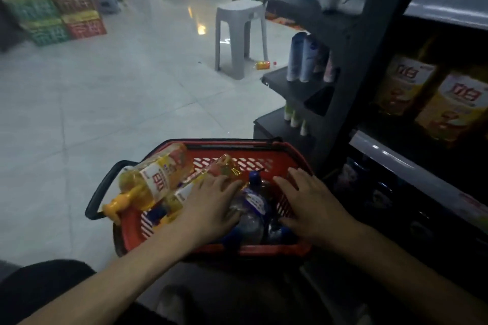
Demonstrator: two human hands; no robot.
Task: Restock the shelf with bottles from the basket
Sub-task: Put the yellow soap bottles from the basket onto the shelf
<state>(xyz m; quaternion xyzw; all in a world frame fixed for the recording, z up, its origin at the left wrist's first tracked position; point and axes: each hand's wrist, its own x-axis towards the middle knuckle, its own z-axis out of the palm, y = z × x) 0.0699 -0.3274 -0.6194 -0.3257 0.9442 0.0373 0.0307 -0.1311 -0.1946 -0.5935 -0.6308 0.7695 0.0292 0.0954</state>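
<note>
A red basket [237,147] with black handles stands on the floor in front of me. A yellow bottle [155,182] with a yellow cap lies across its left rim, and a second yellow bottle [221,166] lies beside it. A dark bottle with a blue cap [252,203] lies in the middle. My left hand [211,206] rests on the bottles with fingers spread and nearly straight, touching the dark bottle. My right hand [311,203] reaches into the basket's right side, fingers extended, just right of the dark bottle. The dark shelf [396,163] stands at the right.
Yellow pouches [456,105] fill the shelf's middle level. On the end shelf stand white and blue tubes [306,58]. A grey stool [240,34] and a small fallen bottle [262,64] are on the tiled floor beyond. Stacked crates [52,16] stand far left.
</note>
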